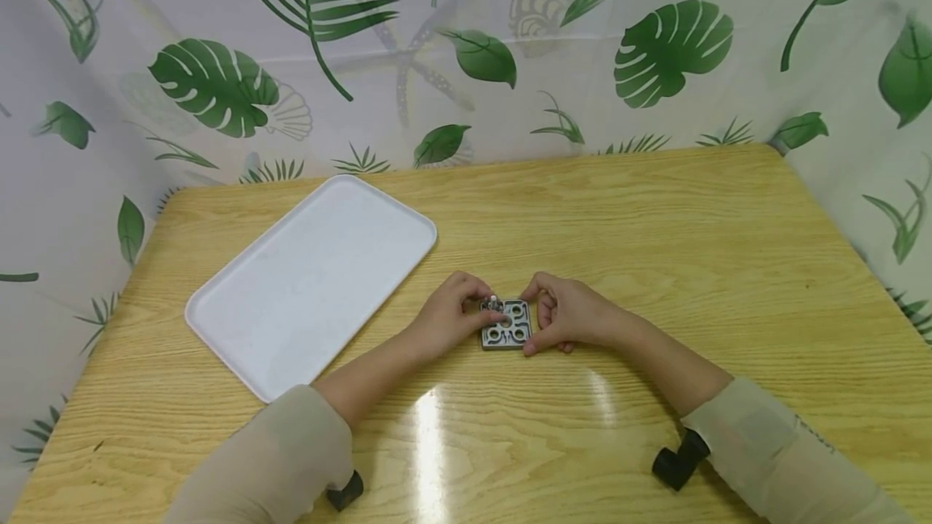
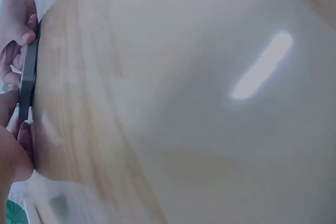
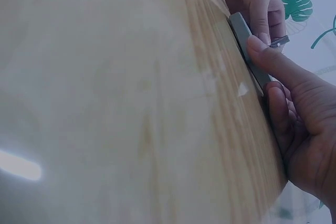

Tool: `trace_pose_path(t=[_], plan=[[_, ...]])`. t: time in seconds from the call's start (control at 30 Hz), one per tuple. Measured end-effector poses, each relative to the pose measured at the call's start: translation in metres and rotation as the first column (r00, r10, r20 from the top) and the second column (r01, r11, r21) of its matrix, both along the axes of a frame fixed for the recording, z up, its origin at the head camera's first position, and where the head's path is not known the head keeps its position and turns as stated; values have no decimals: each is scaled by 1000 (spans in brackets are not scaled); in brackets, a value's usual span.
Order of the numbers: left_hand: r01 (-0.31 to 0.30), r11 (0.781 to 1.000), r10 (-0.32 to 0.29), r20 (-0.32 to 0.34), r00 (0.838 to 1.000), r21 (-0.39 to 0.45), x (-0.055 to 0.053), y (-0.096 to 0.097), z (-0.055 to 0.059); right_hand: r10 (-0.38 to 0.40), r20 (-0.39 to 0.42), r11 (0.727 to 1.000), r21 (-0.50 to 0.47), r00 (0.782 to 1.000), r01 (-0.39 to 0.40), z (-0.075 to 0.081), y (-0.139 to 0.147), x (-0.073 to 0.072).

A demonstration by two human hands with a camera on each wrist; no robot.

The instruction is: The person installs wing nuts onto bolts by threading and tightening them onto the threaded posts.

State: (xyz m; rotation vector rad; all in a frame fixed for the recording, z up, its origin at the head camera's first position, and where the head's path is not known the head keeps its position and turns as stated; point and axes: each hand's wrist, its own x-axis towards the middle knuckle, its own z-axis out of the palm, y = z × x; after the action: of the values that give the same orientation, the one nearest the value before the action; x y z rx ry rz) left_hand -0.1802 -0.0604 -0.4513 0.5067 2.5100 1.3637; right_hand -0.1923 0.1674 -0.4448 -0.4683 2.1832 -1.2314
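A small square grey plate with several round holes and dark curved markings lies on the table before me. My right hand holds it by its right side, thumb at the near corner and index finger at the far one. At the plate's far left hole, my left hand pinches a small shiny metal piece between thumb and index finger. This metal piece sticks up above the plate in the right wrist view. From the left wrist, the plate shows edge-on as a dark bar.
A white rectangular tray lies slanted on the wooden table, left of my hands. Behind the table hangs a leaf-printed cloth. Black devices sit under both sleeve cuffs.
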Motion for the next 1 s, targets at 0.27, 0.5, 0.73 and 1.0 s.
trace_pose_path(t=[0.27,0.5,0.73,1.0], plan=[[-237,968,234,45,971,77,12,5,6,1,-5,1000,-2,1000,-1,-1,0,1],[-272,959,275,-26,961,83,20,9,4,4,-10,1000,5,1000,-4,0,-1,1],[-261,963,266,-74,961,68,20,12,2,2,-17,1000,9,1000,-2,1,-1,0],[-273,952,283,-55,958,138,19,6,-1,-4,-27,1000,13,1000,4,1,0,0]])
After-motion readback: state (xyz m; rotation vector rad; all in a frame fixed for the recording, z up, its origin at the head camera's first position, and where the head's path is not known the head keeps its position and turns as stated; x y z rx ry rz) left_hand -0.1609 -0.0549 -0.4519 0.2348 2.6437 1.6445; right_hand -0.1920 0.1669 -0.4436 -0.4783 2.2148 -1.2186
